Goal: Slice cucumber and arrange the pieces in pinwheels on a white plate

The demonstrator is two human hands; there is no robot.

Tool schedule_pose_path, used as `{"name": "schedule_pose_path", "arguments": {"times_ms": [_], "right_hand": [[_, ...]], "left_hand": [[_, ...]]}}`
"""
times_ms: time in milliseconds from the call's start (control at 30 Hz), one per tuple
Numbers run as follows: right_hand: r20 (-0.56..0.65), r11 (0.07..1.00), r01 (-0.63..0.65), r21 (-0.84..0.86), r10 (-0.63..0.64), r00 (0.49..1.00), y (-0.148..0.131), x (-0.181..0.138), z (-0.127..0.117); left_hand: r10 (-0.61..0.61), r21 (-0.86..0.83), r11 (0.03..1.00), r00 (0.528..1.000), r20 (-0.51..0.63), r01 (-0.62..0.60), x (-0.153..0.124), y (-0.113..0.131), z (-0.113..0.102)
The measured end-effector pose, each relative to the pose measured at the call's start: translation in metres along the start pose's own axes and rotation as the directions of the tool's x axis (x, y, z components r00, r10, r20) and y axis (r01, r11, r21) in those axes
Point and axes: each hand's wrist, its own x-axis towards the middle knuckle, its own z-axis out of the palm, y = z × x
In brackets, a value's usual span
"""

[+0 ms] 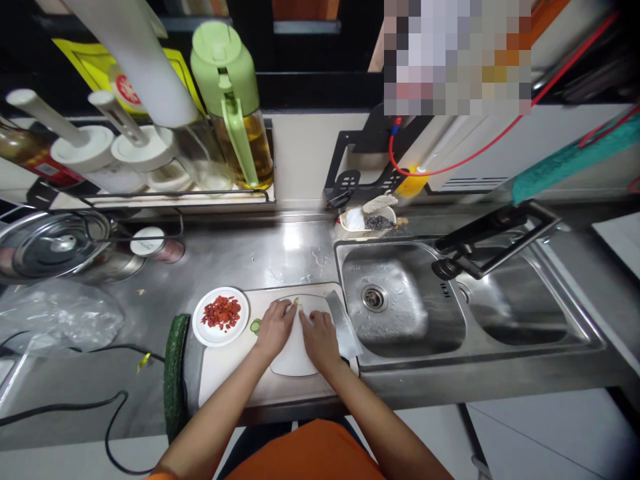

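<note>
On the pale rectangular cutting board, which lies on the steel counter just left of the double stainless sink, both hands rest side by side. The left hand lies palm down, fingers curled together over a small pale green vegetable piece near the board's far edge. The right hand grips the handle of a broad steel cleaver, whose blade lies toward the sink. A white round plate of chopped red chilli overlaps the board's far left corner. A dark green cucumber lies along the board's left edge, and one cucumber slice sits beside the left hand.
</note>
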Motion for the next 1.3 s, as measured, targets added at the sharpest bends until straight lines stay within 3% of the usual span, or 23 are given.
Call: {"name": "schedule_pose_path", "arguments": {"times_ms": [200,600,800,933,1033,1133,1300], "right_hand": [[0.035,1.000,-0.014,0.007,0.014,0.999,0.000,0.001,-0.003],[0.030,1.000,-0.017,0.024,0.016,0.999,0.001,0.002,-0.005],[0.022,0.999,-0.009,0.047,0.008,1.000,0.001,0.002,-0.006],[-0.006,0.998,0.020,0.064,-0.019,1.000,0.005,-0.002,-0.006],[-0.053,0.993,0.049,0.103,-0.043,0.998,0.009,-0.009,-0.004],[-0.071,0.988,0.072,0.135,-0.062,0.996,0.011,-0.016,-0.002],[-0.046,0.986,0.082,0.144,-0.076,0.996,0.007,-0.023,-0.001]], "left_hand": [[-0.048,0.063,0.997,0.996,0.070,0.044,-0.003,0.007,0.001],[-0.082,0.083,0.994,0.995,0.055,0.077,-0.005,0.016,0.003],[-0.115,0.027,0.993,0.993,0.030,0.115,-0.003,0.021,0.004],[-0.165,-0.062,0.984,0.986,-0.002,0.164,-0.014,0.018,-0.012],[-0.265,-0.074,0.963,0.962,-0.058,0.261,-0.036,0.005,-0.031],[-0.389,0.032,0.918,0.913,-0.125,0.396,-0.060,-0.012,-0.045],[-0.471,0.167,0.859,0.875,-0.111,0.483,-0.073,-0.022,-0.047]]}}
